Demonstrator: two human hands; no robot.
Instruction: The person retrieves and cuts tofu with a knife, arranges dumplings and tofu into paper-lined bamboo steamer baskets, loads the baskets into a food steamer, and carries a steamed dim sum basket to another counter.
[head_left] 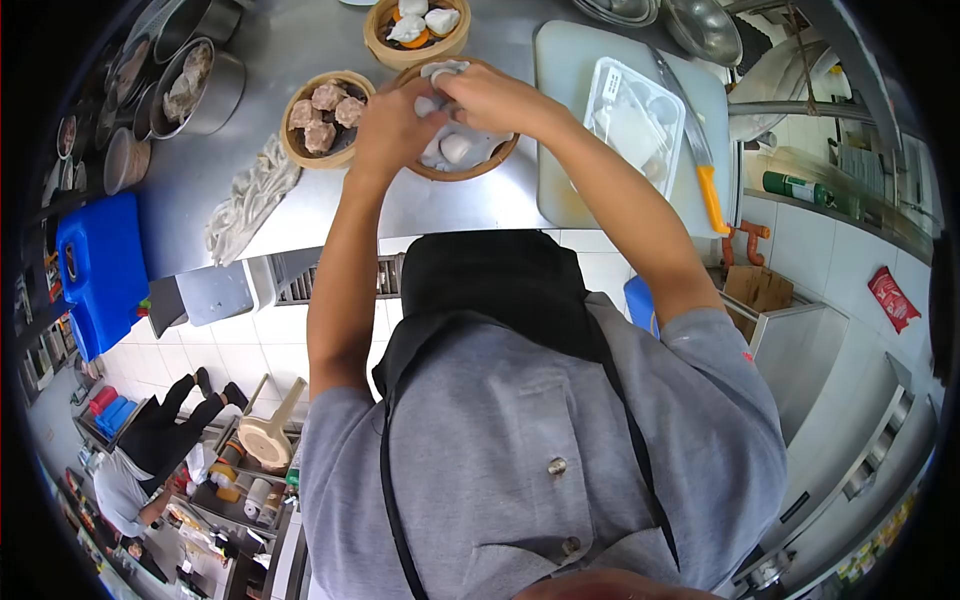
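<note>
Both my hands are over a round bamboo steamer (505, 158) holding several white dumplings (455, 149) and a thin whitish sheet (443, 68). My right hand (487, 97) is closed, its bent fingers gripping the sheet near the far rim. From the left side, my left hand (393, 127) reaches in with curled fingers; what they pinch is partly hidden. A second bamboo steamer (290, 140) next to my left hand holds several meat dumplings (327, 110). Beyond the hands, a third bamboo steamer (425, 55) contains white dumplings on orange slices.
To the right, a cutting board (560, 190) carries a clear plastic tray (632, 125) and a yellow-handled knife (708, 185). A crumpled cloth (250, 205) lies at the counter's front edge, left. Metal pots (215, 100) stand far left. Another person (150, 450) works in the background.
</note>
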